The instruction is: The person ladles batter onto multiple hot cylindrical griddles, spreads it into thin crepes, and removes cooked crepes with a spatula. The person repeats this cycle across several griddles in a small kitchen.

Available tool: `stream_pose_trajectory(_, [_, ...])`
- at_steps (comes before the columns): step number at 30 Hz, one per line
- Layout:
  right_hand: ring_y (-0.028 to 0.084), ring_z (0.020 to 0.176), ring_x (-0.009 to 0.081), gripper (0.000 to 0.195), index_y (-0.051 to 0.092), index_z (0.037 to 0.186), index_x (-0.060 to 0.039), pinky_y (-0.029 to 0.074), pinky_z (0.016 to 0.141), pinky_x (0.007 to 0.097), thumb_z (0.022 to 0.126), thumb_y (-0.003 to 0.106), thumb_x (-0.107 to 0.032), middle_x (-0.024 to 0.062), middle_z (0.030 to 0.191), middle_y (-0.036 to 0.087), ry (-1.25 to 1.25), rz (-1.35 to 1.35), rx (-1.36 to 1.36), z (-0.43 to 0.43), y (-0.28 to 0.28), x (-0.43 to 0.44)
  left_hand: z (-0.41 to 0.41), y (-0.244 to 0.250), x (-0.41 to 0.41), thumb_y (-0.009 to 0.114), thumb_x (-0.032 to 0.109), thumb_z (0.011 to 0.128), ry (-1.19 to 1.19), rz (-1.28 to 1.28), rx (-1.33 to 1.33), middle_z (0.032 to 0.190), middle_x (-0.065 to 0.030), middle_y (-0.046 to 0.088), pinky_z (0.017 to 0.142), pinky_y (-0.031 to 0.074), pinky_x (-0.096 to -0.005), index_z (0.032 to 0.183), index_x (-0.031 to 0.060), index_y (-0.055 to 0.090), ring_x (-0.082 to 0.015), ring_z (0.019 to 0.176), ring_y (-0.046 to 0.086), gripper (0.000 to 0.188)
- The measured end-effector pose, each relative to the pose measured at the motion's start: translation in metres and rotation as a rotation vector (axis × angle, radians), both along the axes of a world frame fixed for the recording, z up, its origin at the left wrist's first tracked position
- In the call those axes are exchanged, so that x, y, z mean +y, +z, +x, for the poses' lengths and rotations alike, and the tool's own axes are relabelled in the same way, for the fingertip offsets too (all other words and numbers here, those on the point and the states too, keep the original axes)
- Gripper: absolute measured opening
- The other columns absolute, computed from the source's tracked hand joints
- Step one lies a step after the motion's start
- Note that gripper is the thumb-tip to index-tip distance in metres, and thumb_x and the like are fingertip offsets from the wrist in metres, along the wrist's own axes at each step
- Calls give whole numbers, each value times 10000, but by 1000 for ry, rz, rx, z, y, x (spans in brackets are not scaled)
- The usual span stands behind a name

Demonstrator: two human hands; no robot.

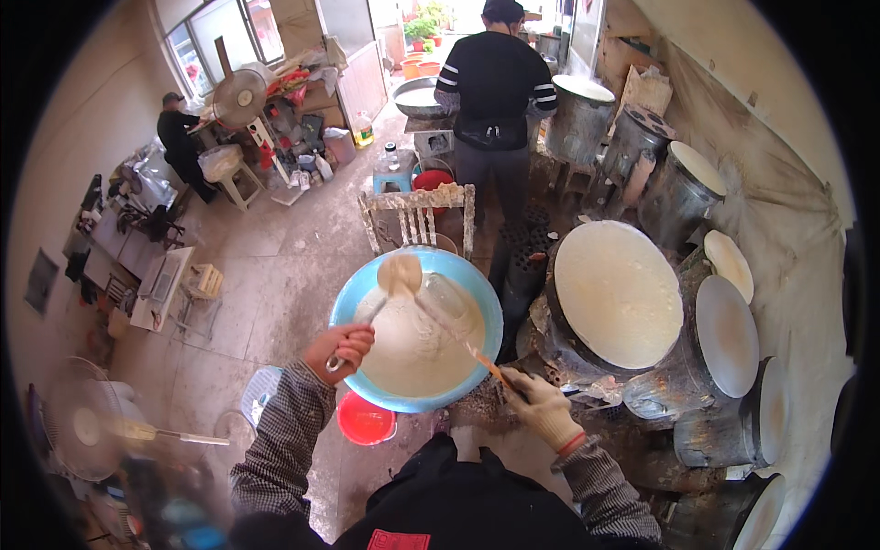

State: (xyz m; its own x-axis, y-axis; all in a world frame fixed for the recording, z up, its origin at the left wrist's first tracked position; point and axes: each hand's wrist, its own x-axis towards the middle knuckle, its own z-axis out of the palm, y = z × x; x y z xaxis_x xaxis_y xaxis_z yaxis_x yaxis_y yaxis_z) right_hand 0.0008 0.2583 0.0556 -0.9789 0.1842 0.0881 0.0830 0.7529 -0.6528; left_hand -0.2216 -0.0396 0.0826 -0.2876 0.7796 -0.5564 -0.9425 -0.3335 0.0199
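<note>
My bare left hand (340, 353) is closed round the metal handle of a ladle (399, 275), whose batter-coated bowl is over the far part of a blue basin (487, 289). Pale batter (412, 350) fills much of that basin. My right hand (540, 405), in a knitted glove with a red cuff edge, grips a long-handled tool (489, 364) with an orange-brown handle; its far end reaches to the ladle's bowl, and its shape there is unclear. To the right of the basin, a round griddle (619, 295) on a stove carries a broad pale sheet of batter.
Several drum stoves with round plates (727, 337) curve along the right. A batter-crusted chair (419, 199) stands beyond the basin, a red bucket (366, 418) near my feet. One person (491, 89) works ahead, another (180, 144) at far left. Fans (86, 426) stand left.
</note>
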Motion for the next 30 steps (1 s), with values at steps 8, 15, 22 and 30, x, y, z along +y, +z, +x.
stream_pose_trajectory(8, [611, 848, 281, 391, 582, 1186, -213, 487, 740, 337, 800, 627, -180, 127, 916, 618, -138, -89, 33, 48, -36, 5, 42, -3, 27, 310, 157, 995, -96, 92, -88, 632, 10, 354, 318, 359, -160, 905, -42, 421, -36, 428, 351, 245])
stream_pose_trajectory(15, [583, 668, 282, 391, 598, 1174, -222, 479, 596, 357, 787, 635, -187, 108, 777, 563, -337, 93, -49, 206, -33, 68, 97, 39, 88, 270, 155, 992, -135, 190, -262, 648, 1, 361, 323, 369, -204, 967, -57, 389, -68, 425, 363, 244])
stream_pose_trajectory(22, [635, 861, 181, 343, 616, 1109, -17, 497, 761, 270, 769, 649, 7, 103, 965, 638, -889, -363, 351, 297, -27, 82, 149, 62, 218, 303, 146, 991, -624, 110, -88, 625, 3, 363, 301, 338, -189, 981, -59, 437, -46, 402, 346, 246])
stream_pose_trajectory(30, [463, 572, 31, 284, 567, 1124, -16, 375, 505, 166, 900, 582, -190, -35, 726, 532, -1182, -1116, 730, 285, -23, 151, 216, 86, 440, 390, 130, 970, -1130, 193, 178, 634, 30, 383, 285, 311, -132, 941, -44, 478, -3, 395, 323, 197])
